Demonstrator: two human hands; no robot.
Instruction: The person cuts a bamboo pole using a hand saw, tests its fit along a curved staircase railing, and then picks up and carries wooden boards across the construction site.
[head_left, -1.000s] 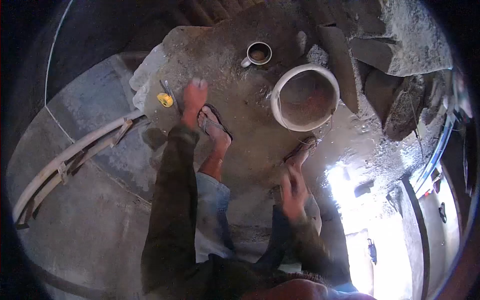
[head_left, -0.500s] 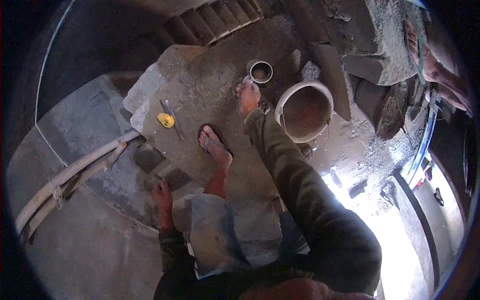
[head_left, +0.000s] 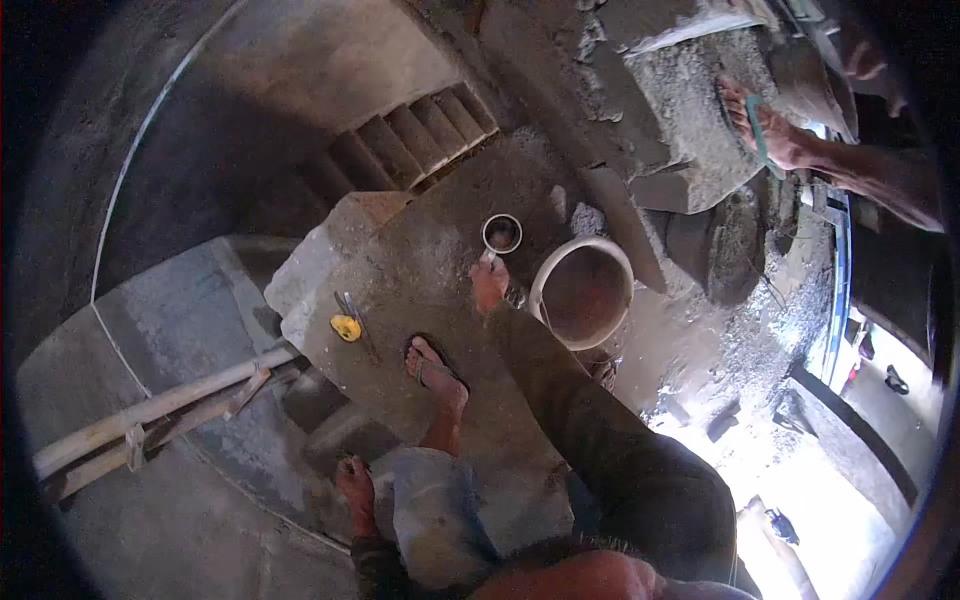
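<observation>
My right hand (head_left: 488, 287) is closed on the handle of a mug (head_left: 516, 246) with a pale rim. The mug's inside faces up and looks brownish; what it holds is unclear. Just right of that hand stands a pale-rimmed bucket (head_left: 628, 270) with a wire handle and a dull grey-brown inside. My left hand (head_left: 355, 490) hangs beside my knee, fingers loosely bent and apart, with nothing clearly visible in it.
A yellow tape measure (head_left: 345, 328) lies by a thin tool (head_left: 365, 338) on the concrete landing. Steps (head_left: 400, 140) descend at the back, and wooden rails (head_left: 165, 412) run along the left. Another person's sandalled foot (head_left: 770, 135) rests on rubble at upper right.
The view has shifted, so the landing, mug and bucket sit lower in it. My right hand stays at the mug. The other person's foot shows more fully.
</observation>
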